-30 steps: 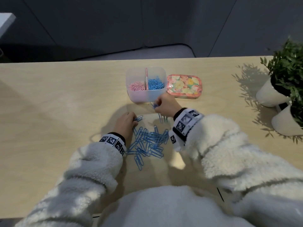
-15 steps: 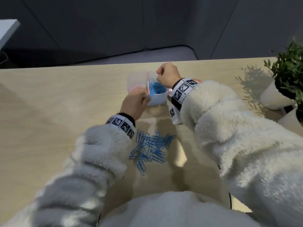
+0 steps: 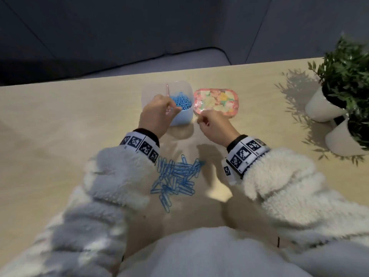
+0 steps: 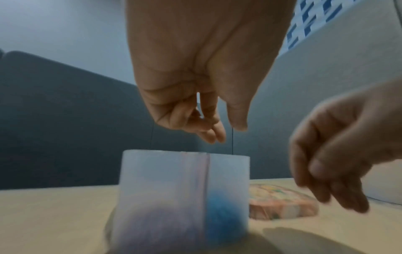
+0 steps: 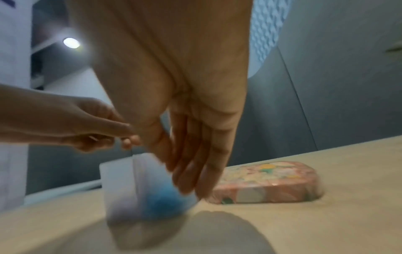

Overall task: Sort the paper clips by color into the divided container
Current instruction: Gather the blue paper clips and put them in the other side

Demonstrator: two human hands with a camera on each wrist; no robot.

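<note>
Hovering over box (image 3: pixel 151 90), left hand (image 3: pixel 157 114) loose, empty; right hand (image 3: pixel 214 124) slack, nothing held – prob heading for blue clips (image 3: pixel 175 176) nr sleeves

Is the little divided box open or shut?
Open: the divided container has no lid on, and blue paper clips show inside; the floral lid lies beside it.

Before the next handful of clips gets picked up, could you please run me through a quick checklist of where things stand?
1. Left hand empty: ok, nothing seen in its fingers above the container.
2. Right hand empty: ok, fingers loose, no grip on anything.
3. Blue clips in the container sit right of the divider: ok.
4. Pink side holds only pink: cannot tell, the left hand covers it.
5. Loose pile within reach, all blue: ok.
6. Lid clear of the pile: ok.
</note>
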